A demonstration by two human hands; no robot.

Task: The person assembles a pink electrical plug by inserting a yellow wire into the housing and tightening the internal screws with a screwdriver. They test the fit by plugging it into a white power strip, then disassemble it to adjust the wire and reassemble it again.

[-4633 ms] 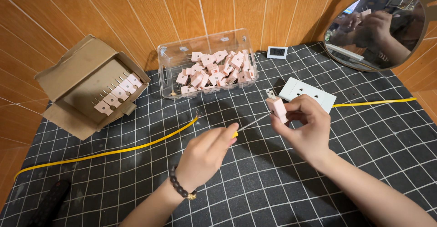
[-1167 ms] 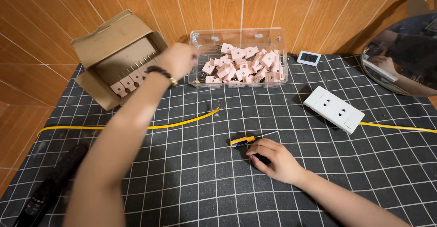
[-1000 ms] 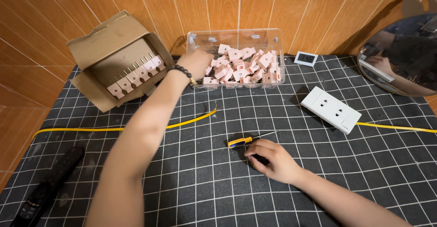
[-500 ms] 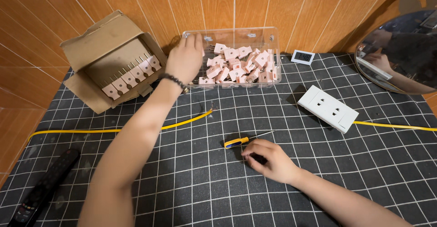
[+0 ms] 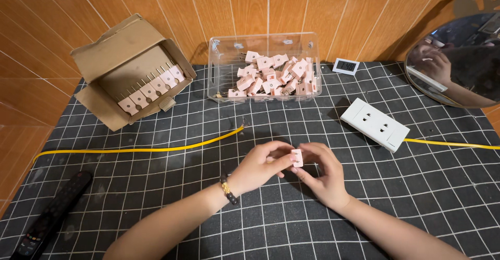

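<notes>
My left hand (image 5: 260, 167) and my right hand (image 5: 322, 172) meet over the middle of the black gridded mat (image 5: 156, 187). Together they pinch one small pink plug (image 5: 297, 157) between their fingertips, the left from the left side, the right from the right and below. A beaded bracelet (image 5: 225, 189) sits on my left wrist. Beyond the hands stands a clear plastic tub (image 5: 224, 57) with many more pink plugs (image 5: 271, 75). The screwdriver seen earlier is hidden.
An open cardboard box (image 5: 122, 57) at the back left holds a row of pink plugs (image 5: 151, 89). A yellow cable (image 5: 140, 149) lies across the mat's left half. A white power strip (image 5: 374, 123) lies at right, with a round mirror (image 5: 458, 57), a small white display (image 5: 346, 66), and a black remote (image 5: 52, 213).
My left hand has come back from the clear tub to the middle of the mat with a pink plug. My right hand left the screwdriver and now shares the plug.
</notes>
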